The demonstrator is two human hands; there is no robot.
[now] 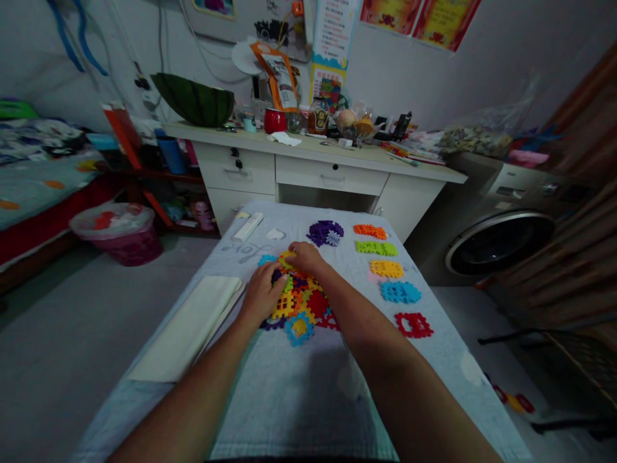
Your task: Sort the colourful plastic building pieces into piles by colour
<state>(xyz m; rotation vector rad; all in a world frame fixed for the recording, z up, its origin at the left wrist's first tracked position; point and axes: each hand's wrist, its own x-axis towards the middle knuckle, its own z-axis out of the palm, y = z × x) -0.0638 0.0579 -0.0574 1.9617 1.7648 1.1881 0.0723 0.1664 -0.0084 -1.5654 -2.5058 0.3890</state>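
A mixed heap of colourful interlocking plastic tiles lies in the middle of a cloth-covered table. My left hand rests on the heap's left side, fingers curled on the tiles. My right hand sits at the heap's far edge, fingers pinched on a yellow-green tile. To the right lie sorted stacks: orange, green, yellow, blue and red. A purple pile lies at the far end.
A folded cream cloth lies on the table's left side, a white tube at the far left. Beyond stands a cluttered white desk with a halved watermelon. A washing machine is at right, a pink bin at left.
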